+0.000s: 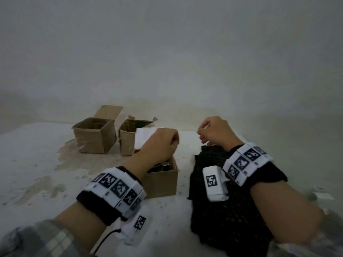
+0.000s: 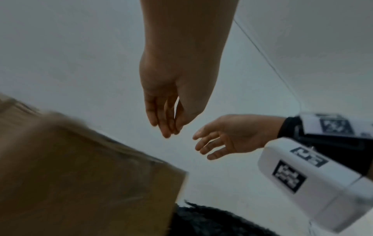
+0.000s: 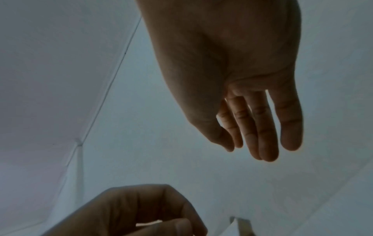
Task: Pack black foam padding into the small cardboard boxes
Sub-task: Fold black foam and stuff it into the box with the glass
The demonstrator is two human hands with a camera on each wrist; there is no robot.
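Observation:
A small open cardboard box [image 1: 161,180] stands in front of me with something dark inside. My left hand [image 1: 167,140] hovers above its far rim, its fingers [image 2: 167,124] hanging loosely together and holding nothing. A pile of black foam padding [image 1: 222,210] lies to the right of the box. My right hand [image 1: 206,134] is raised over the pile's far end, with its fingers [image 3: 260,127] nearly straight and empty. In the left wrist view the box [image 2: 80,175] fills the lower left, and the foam [image 2: 212,220] shows beneath it.
Two more open cardboard boxes [image 1: 94,135] [image 1: 127,138] stand at the back left near the pale wall. A white sheet [image 1: 146,136] lies behind the near box. The white surface [image 1: 37,164] is stained and speckled on the left.

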